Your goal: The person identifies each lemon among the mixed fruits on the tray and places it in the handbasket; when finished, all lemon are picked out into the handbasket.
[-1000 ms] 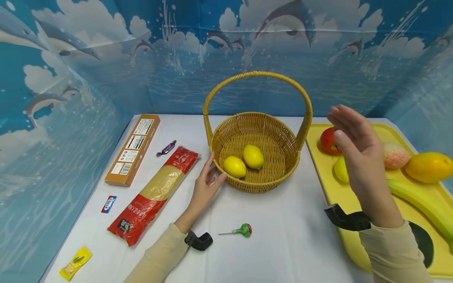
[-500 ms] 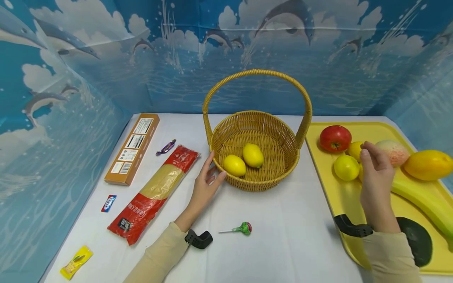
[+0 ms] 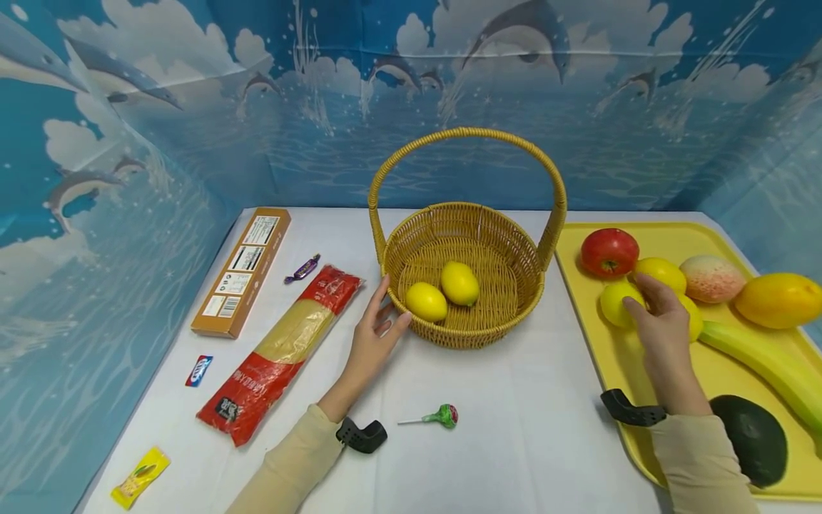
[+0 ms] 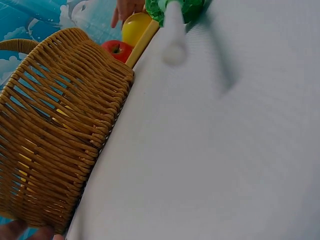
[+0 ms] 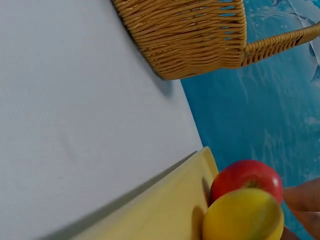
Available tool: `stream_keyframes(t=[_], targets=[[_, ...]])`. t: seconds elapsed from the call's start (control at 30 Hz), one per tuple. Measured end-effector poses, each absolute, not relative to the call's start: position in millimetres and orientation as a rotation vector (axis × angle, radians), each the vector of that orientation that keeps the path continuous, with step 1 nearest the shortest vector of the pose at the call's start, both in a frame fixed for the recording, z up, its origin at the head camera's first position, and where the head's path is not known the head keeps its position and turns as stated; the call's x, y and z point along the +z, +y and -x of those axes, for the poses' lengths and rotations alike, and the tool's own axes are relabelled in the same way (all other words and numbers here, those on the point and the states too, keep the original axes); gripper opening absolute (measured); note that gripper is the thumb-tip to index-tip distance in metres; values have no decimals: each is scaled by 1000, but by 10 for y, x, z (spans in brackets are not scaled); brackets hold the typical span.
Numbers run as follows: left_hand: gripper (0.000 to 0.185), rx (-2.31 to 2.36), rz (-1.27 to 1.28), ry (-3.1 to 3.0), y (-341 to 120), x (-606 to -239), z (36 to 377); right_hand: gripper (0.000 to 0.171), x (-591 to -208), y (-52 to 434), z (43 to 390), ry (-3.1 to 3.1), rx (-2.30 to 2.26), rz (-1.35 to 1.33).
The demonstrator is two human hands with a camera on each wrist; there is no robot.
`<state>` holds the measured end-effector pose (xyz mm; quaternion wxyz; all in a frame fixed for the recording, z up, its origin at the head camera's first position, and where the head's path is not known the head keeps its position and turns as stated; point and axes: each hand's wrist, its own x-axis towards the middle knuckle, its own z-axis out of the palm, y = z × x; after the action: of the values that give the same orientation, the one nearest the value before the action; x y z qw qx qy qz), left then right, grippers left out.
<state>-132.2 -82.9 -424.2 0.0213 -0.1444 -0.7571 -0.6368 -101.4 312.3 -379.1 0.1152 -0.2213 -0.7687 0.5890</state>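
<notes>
My left hand [image 3: 375, 335] rests against the outside of the wicker basket [image 3: 475, 335] at its left front, with index finger and thumb spread along the wall. Two lemons, a front one [image 3: 426, 302] and a rear one [image 3: 459, 283], lie in the basket. Over the yellow tray [image 3: 632, 385], my right hand [image 3: 664, 332] grips a lemon [image 3: 618, 303] between thumb and fingers. In the right wrist view that lemon [image 5: 242, 217] overlaps the red apple [image 5: 247, 177], and fingers [image 5: 306, 196] show at the right edge. More yellow fruit [image 3: 660, 273] sits behind and beside this hand.
On the tray are also a peach [image 3: 713, 278], a mango-like fruit [image 3: 778, 300], a banana [image 3: 764, 364] and a dark green oval [image 3: 748, 439]. Leftward lie a noodle packet [image 3: 282, 350], a brown box [image 3: 240, 271] and small sweets. A lollipop [image 3: 443, 415] lies before the basket.
My right hand came down from above the tray to the fruit, then shifted left onto the lemon, which moved slightly left. The left hand and basket stayed put.
</notes>
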Motion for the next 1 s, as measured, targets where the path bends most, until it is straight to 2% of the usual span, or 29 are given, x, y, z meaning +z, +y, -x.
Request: stream_keyframes(t=[0.27, 0.57, 0.77, 1.0], targets=[[67, -2026, 473, -2330, -825, -3952, 1193, 58, -3881, 3102, 1042, -2439, 1683, 601], [67, -2013, 469, -2343, -822, -3921, 1182, 69, -3947, 3039, 1072, -2547, 1610, 480], [67, -2023, 476, -2336, -819, -3933, 1183, 68, -3928, 3025, 1059, -2489, 1664, 554], [67, -2023, 464, -2345, -823, -3973, 1204, 78, -3722, 3070, 1018, -2332, 1859, 607]])
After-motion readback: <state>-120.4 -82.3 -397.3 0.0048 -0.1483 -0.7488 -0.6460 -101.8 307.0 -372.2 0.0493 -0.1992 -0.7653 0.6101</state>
